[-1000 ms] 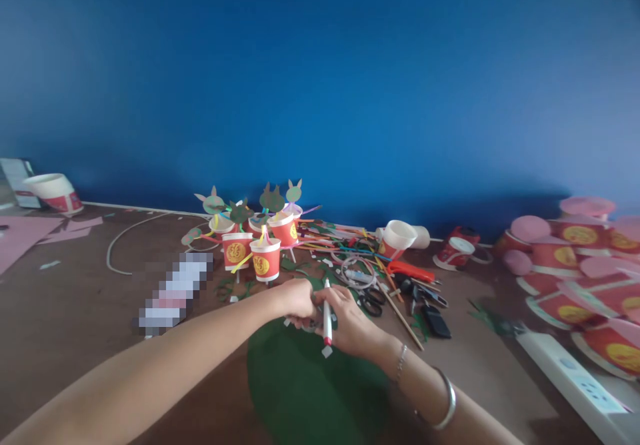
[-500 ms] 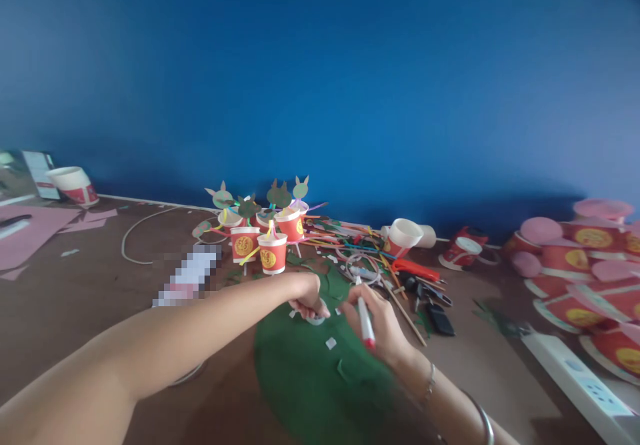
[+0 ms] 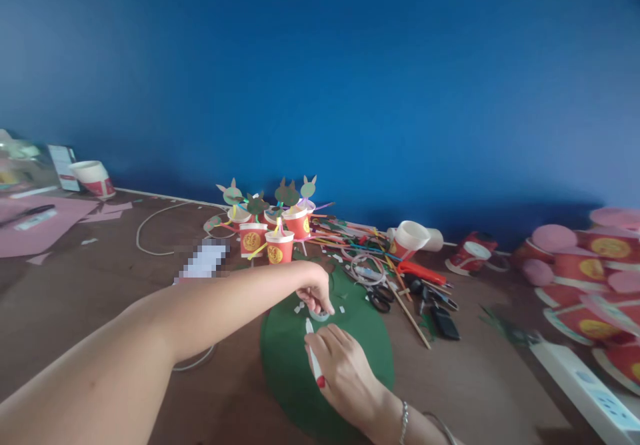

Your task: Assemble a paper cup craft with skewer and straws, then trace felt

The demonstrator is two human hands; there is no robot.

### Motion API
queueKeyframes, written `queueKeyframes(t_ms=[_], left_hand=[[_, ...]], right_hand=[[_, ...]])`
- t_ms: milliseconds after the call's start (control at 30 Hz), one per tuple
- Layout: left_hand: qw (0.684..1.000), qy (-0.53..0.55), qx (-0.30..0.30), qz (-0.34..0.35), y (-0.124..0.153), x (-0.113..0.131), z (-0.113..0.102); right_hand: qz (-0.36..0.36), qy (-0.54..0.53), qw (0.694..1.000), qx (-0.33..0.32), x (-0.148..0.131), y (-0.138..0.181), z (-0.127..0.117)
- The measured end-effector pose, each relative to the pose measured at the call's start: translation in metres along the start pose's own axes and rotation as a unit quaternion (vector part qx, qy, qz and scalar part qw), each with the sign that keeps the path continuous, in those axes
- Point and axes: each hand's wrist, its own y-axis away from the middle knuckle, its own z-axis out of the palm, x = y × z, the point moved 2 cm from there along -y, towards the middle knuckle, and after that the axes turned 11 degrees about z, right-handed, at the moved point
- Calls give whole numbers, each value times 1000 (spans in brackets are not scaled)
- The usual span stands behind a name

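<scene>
Note 1 slim white marker with a red end (image 3: 316,366) in right hand (image 3: 346,368), grasped along the barrel, held slantwise over the green sheet of paper or thin card (image 3: 284,358), pale end pointing away toward left hand (image 3: 316,291), red end nearer the viewer. Find left hand bent down at 1 pale, translucent, ring-shaped roll, probably plastic tape (image 3: 320,316), resting on that dark, rounded sheet. See fingertips at the ring's rim; cannot tell from this view whether clenched on it or merely resting there. Judge marker as light, stiff and smooth, liable to roll or slip if loosely held; take hold mid-barrel, clear of the ends. Judge roll as light and fairly rigid, possibly tacky at a free edge; pinch across the wall, keeping off any sticky surface. Rate green sheet as thin, flexible, easily creased or torn; press flat near the edge, or lift with a broad hold. Treat small white scraps (image 3: 342,309) beside the roll as nearly weightless, apt to shift at a brush of the hand. Note also red paper cups with yellow emblems (image 3: 279,250) behind, and scissors with black handles (image 3: 375,294) at the sheet's far right edge; cannot tell whether touching.
</scene>
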Motion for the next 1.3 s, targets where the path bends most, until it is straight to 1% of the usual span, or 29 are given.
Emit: queueKeyframes(t_ms=[200, 500, 800, 1000, 1300], left_hand=[[1000, 4, 0, 10, -1, -1, 0], [1000, 13, -8, 18, 2, -1, 0], [1000, 11, -9, 16, 4, 0, 0], [1000, 7, -16, 12, 7, 1, -1], [1000, 3, -12, 7, 7, 1, -1]], right_hand=[[10, 9, 1000, 14, 3, -2, 11], [9, 19, 1000, 18, 3, -3, 11], [8, 29, 999, 36, 4, 0, 16], [2, 31, 998, 49, 3, 1, 10], [-15, -28, 999, 17, 15, 7, -4]])
